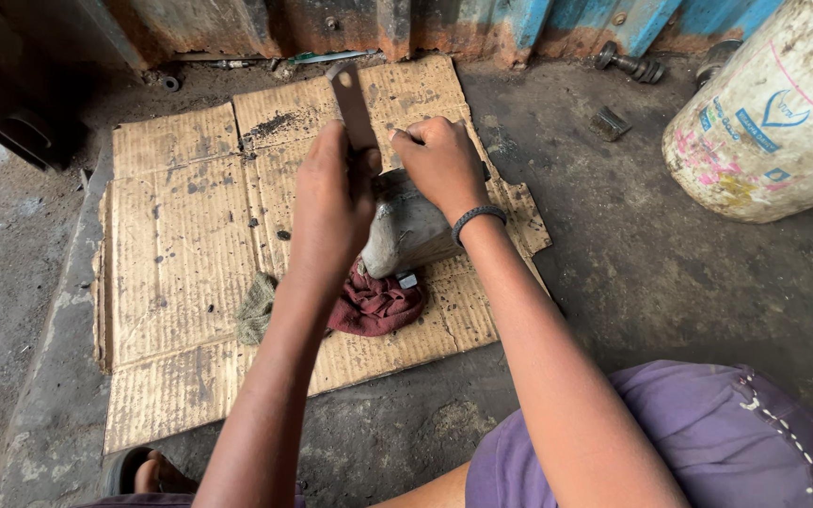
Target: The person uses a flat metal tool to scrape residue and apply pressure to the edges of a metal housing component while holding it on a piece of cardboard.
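Left hand (331, 202) clamped on the flat metal bar (352, 105), right hand (442, 162) gripping the grey metal part (405, 226) mid-cardboard (181, 273); I'd lever slowly, keeping it steady.

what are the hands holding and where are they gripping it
The left hand grips a flat metal bar by its lower end. The right hand holds the top of a grey metal part.

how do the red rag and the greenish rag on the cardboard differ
The red rag is dark maroon and smooth-woven; the greenish rag is olive and coarse. The red rag lies partly under the grey metal part; the greenish rag lies apart from it, by the left forearm. Both lie crumpled on the cardboard.
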